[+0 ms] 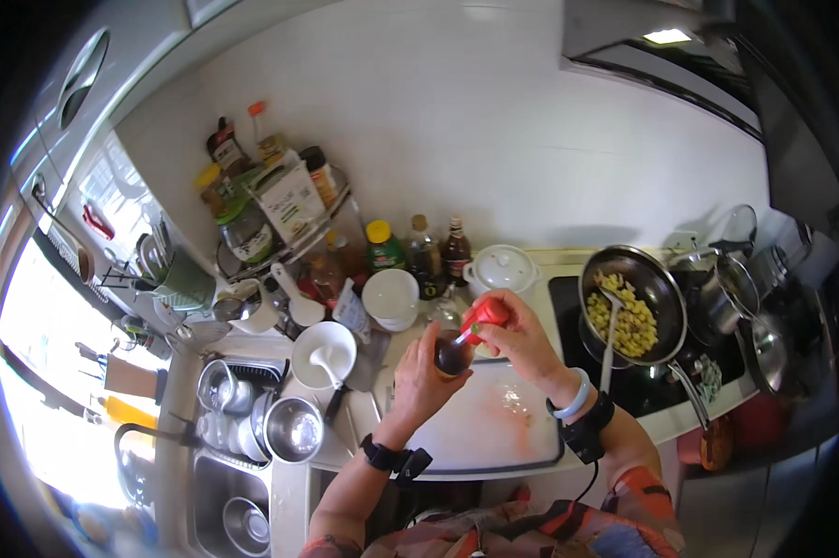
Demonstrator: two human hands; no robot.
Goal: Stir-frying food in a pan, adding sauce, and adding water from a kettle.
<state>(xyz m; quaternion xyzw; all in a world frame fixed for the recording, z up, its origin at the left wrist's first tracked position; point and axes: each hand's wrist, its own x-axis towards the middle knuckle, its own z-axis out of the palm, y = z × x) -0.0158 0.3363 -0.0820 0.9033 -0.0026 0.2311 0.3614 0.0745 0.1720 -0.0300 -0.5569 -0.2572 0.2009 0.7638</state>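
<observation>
Just above the back edge of a white cutting board (489,425), my left hand (423,376) is closed round a bottle of dark liquid (453,354). My right hand (521,338) grips the red cap (491,312) at the bottle's neck; whether the cap is loose cannot be told. Reddish wet stains mark the board. To the right, a wok (676,307) holds diced yellow-green food (622,324), and a metal spatula (609,342) rests in it. A lidded white pot (503,270) stands behind my hands.
A white bowl with a spoon (308,363) and a steel bowl (294,429) stand at left, beside a dish rack (280,373) and a sink (207,502). Condiment bottles (425,258) line the wall. A black cooktop (573,300) lies under the wok, whose handle (690,394) points towards the front edge.
</observation>
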